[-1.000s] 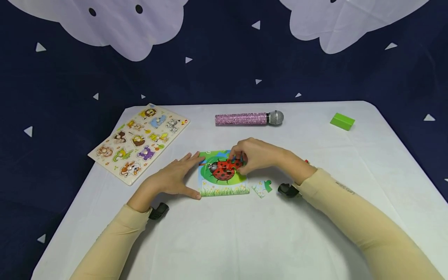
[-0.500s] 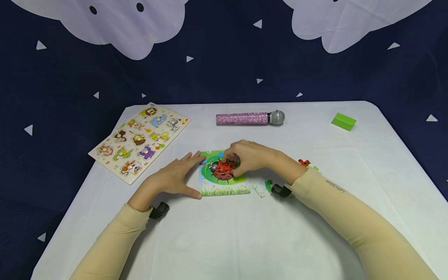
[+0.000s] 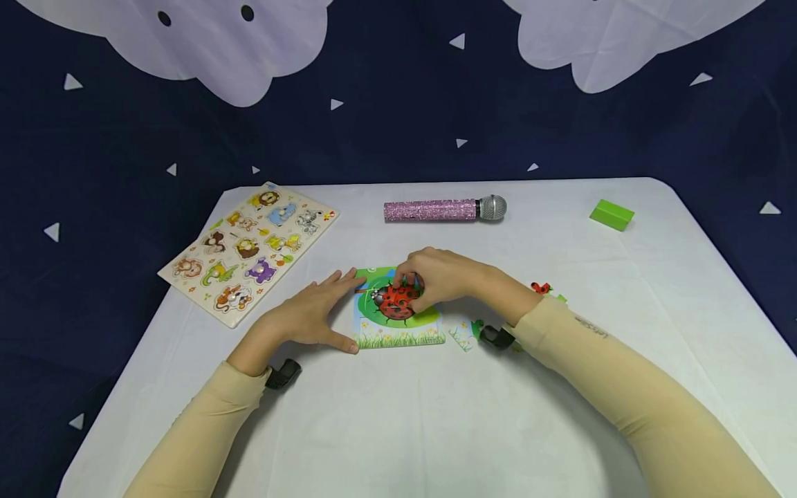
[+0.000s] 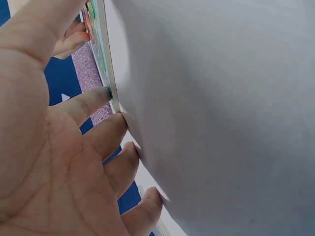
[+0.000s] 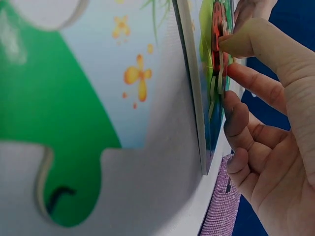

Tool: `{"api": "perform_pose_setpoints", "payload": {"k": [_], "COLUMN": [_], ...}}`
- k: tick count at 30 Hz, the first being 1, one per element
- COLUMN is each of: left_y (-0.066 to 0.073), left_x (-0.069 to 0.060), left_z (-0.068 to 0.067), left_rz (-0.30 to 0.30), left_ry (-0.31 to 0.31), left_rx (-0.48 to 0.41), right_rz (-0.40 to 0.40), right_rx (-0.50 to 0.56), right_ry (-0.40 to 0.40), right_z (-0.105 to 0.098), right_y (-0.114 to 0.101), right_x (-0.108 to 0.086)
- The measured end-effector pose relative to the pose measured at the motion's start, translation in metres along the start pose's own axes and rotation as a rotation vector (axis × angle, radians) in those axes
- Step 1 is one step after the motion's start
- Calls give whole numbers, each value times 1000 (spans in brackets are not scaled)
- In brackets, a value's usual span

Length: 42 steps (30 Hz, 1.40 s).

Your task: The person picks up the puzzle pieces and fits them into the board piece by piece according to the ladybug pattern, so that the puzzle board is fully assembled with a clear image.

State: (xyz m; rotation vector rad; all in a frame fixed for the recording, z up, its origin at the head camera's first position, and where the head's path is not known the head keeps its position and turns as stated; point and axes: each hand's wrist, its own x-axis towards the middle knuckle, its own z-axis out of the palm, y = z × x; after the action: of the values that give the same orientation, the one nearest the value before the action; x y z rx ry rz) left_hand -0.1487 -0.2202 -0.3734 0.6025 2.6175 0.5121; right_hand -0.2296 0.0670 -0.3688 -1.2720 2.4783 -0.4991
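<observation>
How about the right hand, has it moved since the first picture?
Yes, the right hand moved left over the puzzle, judged against the microphone.

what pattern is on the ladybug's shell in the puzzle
The ladybug's shell is red with black spots; it shows best in the head view.

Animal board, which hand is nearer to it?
Left. The left hand is just right of the animal board, at the left edge of the puzzle; the right hand is farther right, over the puzzle.
</observation>
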Motion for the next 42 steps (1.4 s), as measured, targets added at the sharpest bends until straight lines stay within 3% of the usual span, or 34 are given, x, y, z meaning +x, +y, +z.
{"api": "perform_pose_setpoints", "payload": {"k": [42], "left_y": [0], "left_x": [0], "left_z": [0], "left_rz": [-7], "left_ry": [-2], "left_rx": [-8], "right_rz": [42], "right_rx": [6], "right_ry": [-24], "right_z": [-1], "right_y": [1], "right_x": [-1]}}
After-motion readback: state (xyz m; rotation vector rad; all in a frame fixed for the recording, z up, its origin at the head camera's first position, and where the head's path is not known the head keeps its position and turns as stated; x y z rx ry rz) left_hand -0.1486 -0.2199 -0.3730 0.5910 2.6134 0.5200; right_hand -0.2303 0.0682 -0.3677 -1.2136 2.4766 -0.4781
